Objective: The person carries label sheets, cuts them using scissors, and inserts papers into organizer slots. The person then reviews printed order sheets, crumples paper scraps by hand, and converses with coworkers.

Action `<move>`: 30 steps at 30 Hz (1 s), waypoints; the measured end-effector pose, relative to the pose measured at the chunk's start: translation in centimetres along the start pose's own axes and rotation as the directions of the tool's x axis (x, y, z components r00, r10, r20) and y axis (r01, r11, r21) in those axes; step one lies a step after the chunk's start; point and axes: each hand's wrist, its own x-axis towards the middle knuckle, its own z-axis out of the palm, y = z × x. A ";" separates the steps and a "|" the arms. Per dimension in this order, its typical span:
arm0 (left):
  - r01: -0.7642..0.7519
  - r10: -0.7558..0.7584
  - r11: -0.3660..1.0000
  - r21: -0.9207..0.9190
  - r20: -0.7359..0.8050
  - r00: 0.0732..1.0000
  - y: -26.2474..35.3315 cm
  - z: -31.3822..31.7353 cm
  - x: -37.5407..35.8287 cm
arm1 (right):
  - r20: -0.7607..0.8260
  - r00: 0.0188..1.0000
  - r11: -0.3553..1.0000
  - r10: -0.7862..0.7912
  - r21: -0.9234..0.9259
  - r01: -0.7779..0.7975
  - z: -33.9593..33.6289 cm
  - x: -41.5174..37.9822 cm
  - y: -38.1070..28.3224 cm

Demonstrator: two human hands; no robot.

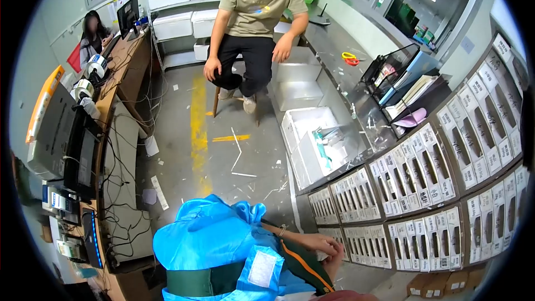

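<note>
My left hand (321, 243) reaches across from the left, its fingers curled and meeting my right hand (336, 255), which comes up from below. The two hands touch, with fingers closed together. A small whitish bit shows beneath them, too small to name. Both hands are in front of the lower labelled slots. Shiny blue fabric (209, 234) bulges beside my left forearm, with a dark green band (206, 282) and a whitish patch (262, 268) on it. Dark green cloth with an orange stripe (305, 262) lies under my forearms.
Racks of labelled slots (412, 173) curve along the right. A person (259, 17) sits on a stool ahead; another (93, 36) sits at the left desk (120, 69). White bins (298, 128), red-handled scissors (350, 58) and loose cables (125, 206) are around. Paper scraps litter the floor (234, 167).
</note>
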 end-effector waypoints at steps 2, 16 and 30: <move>-0.007 0.007 1.000 0.001 -0.004 1.000 -0.4 -0.1 0.1 | -0.022 1.000 1.000 -0.022 0.005 0.022 0.1 0.2 0.4; -0.028 0.029 0.998 0.055 -0.016 0.999 -2.0 1.0 0.8 | -0.065 0.997 0.991 -0.035 0.127 0.043 -0.9 -2.2 2.1; -0.039 0.041 0.996 0.081 -0.019 0.999 -3.5 2.4 1.4 | -0.022 0.948 0.842 0.319 0.465 -0.272 -1.5 -3.0 -1.2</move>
